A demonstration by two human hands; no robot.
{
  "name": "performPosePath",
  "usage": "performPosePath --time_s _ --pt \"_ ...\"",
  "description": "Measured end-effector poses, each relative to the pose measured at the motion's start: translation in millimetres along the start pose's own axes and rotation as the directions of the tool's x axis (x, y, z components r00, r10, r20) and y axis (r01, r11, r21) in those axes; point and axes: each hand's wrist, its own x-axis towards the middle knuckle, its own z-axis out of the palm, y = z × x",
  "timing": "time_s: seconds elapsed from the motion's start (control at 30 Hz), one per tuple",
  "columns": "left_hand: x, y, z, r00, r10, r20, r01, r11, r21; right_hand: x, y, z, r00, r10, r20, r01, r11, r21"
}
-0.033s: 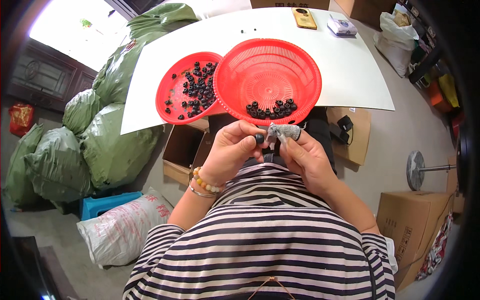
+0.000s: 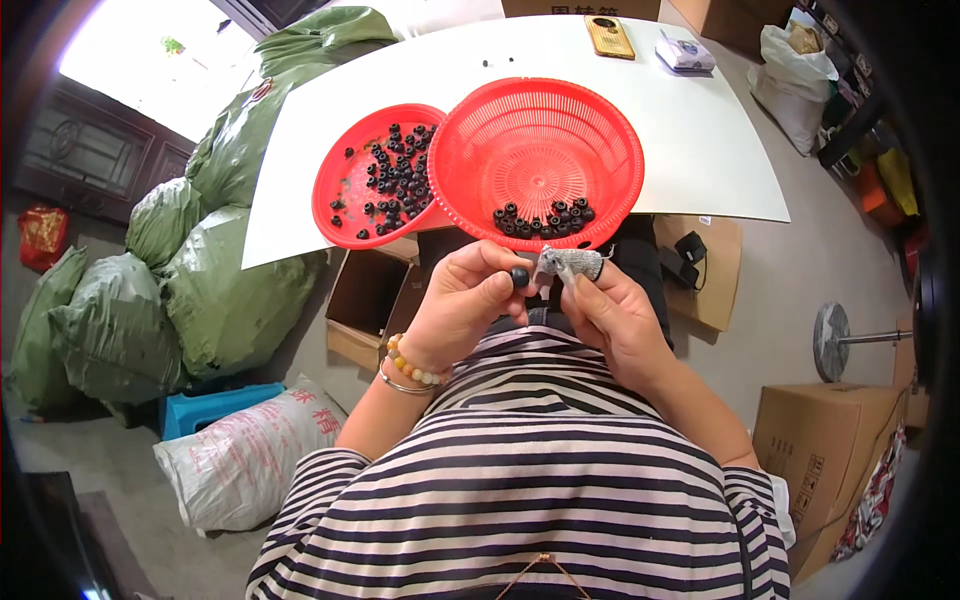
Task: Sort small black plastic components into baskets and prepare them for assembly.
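No visible change btwn frames.

A small workshop or storeroom for piecework: stuffed green sacks [image 2: 200,270] piled on the concrete floor, cardboard boxes [image 2: 830,440] about, and a white table [image 2: 700,140] bearing red baskets [image 2: 540,160] of small black parts.

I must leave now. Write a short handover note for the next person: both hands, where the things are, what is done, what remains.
Left hand: pinches one small black piece at its fingertips.
Right hand: wears a grey finger cover and meets the piece.
Red basket: a row of black pieces along its near edge.
Red tray to its left: many black pieces spread out.
Which pile is finished, I cannot tell.
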Motion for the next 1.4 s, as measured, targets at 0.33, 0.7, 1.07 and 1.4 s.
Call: performPosePath --time_s 0.33,0.7,1.07,1.4 --pt "2 -3 0 0.999 0.024 0.021 -0.025 0.999 0.027 4 -1 -2 0.997 -0.078 -0.004 0.078 0.997 0.012" --pt "-3 1 0 1.0 0.012 -0.021 -0.011 0.998 0.061 20 -3 18 0.997 -0.06 -0.049 0.056 0.995 -0.086" --pt "3 39 -30 0.93 0.274 -0.245 -0.179 0.92 0.349 12 8 12 0.994 0.107 -0.009 -0.107 0.976 -0.192" --pt "13 66 -121 0.632 0.737 -0.24 0.382 -0.027 0.924 14 14 15 0.985 0.17 0.024 -0.161 0.966 -0.203"
